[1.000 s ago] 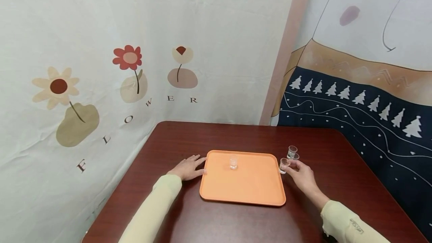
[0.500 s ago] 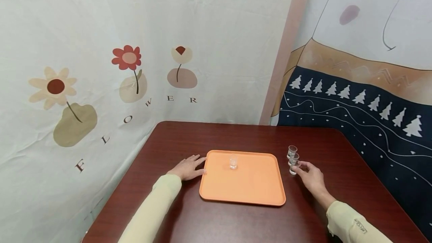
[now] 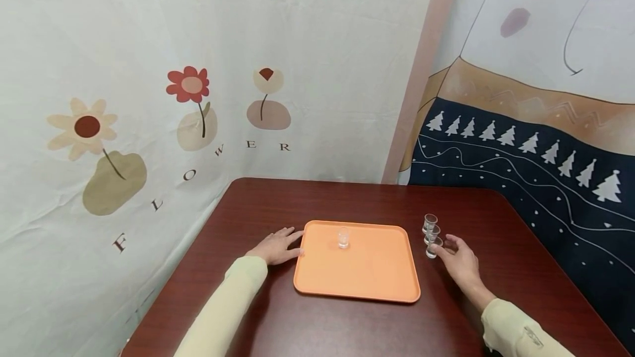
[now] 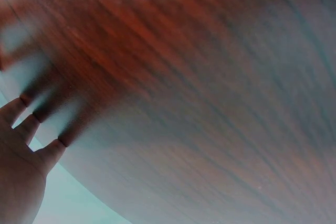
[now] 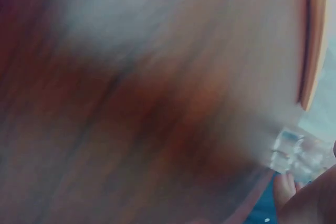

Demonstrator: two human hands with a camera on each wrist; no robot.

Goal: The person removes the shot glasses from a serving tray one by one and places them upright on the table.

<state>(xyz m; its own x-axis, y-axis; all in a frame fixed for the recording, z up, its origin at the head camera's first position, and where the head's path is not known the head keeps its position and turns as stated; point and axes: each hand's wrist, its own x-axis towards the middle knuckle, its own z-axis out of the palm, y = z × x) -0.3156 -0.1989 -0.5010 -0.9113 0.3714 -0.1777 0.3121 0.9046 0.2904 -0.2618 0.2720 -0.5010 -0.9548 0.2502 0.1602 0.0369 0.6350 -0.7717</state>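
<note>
The nearest shot glass [image 3: 433, 247] stands upright on the counter [image 3: 347, 197], at the fingertips of the right hand [image 3: 460, 262]. Whether thumb and forefinger pinch it or only touch it cannot be told from the head view; the other fingers lie loosely spread, so the grip looks narrow about the glass. In the right wrist view the picture is blurred, and only a clear glass [image 5: 287, 149] shows just beyond a fingertip [image 5: 286, 184].

Beyond that grip, two more shot glasses [image 3: 430, 227] stand in a close row with the first, each just beside the next. Across from the grip, on its thumb side, lies the orange tray [image 3: 367, 274], its near edge just beside the row of glasses. One shot glass on the tray [image 3: 343, 237] stands upright toward the tray's far side.

The left hand [image 3: 278, 247] lies flat on the counter with straight fingers, its fingertips touching the tray's other edge; it holds nothing. The left wrist view shows those fingers [image 4: 23, 129] spread over dark wood.
</note>
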